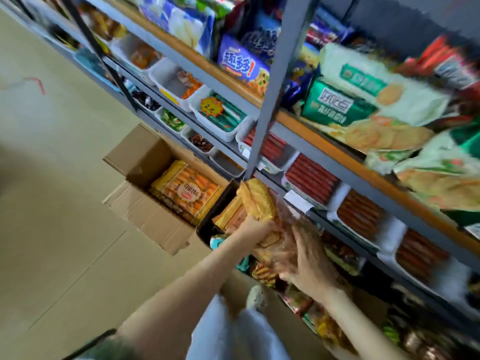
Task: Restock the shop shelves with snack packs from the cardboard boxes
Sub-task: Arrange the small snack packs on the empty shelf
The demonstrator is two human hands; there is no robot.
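Holding: both hands are on a gold snack pack [255,201], lifted in front of the lower shelves
Left hand [255,227]: grips the pack's near end, fingers curled round it
Right hand [309,258]: fingers spread and fairly straight, pressed against the clear wrapper on the pack's right side; blurred, so the exact hold is hard to tell
Open box [155,183]: cardboard, on the floor [52,203] left of the hands, flaps folded out, more yellow snack packs [187,193] lying flat inside
Second box [215,219]: dark inside, just beside the first, right under the held pack
Shelves [311,141]: grey metal rack at right; white trays [220,118] of sausages and sweets on the middle level, biscuit bags [363,100] above
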